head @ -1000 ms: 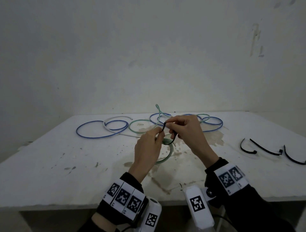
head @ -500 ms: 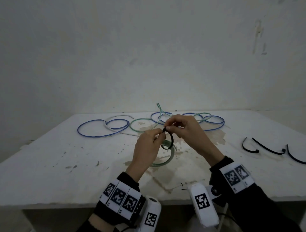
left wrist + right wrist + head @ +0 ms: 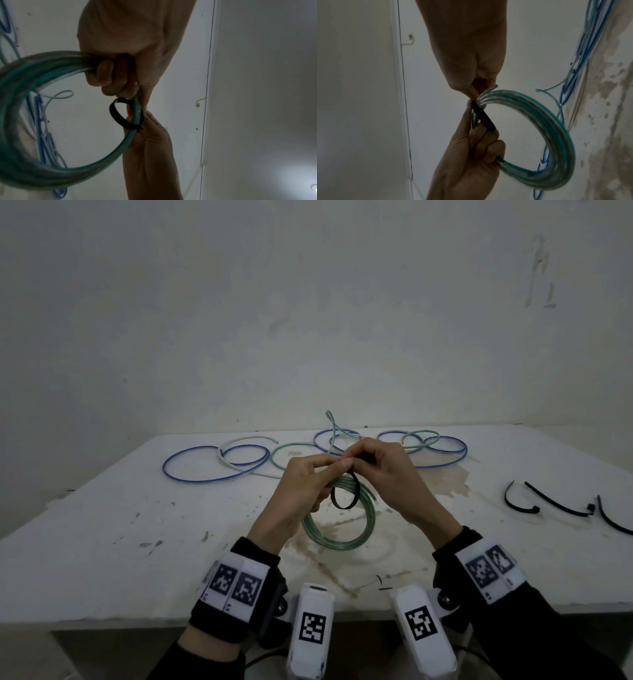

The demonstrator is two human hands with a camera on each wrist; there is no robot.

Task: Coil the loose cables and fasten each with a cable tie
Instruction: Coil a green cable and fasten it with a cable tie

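One green coil (image 3: 337, 522) is wound and held just above the bench (image 3: 102, 542); left hand (image 3: 301, 491) has its grip curled round the strands, right hand (image 3: 387, 470) pinches the black cable tie (image 3: 345, 494), looped loosely round the bundle, not yet cinched. Judging by this, approx. first cable nearly done, w/ tie to be pulled tight. Blue, white & green loose cables (image 3: 219, 463) at the far edge are uncoiled, spare ties (image 3: 548, 503) lie well off to the right, so most work is left

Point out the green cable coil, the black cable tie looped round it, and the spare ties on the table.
green cable coil (image 3: 369, 523), head view, right arc.
black cable tie (image 3: 337, 504), head view, loop's lower left.
spare ties (image 3: 555, 505), head view, middle strap.
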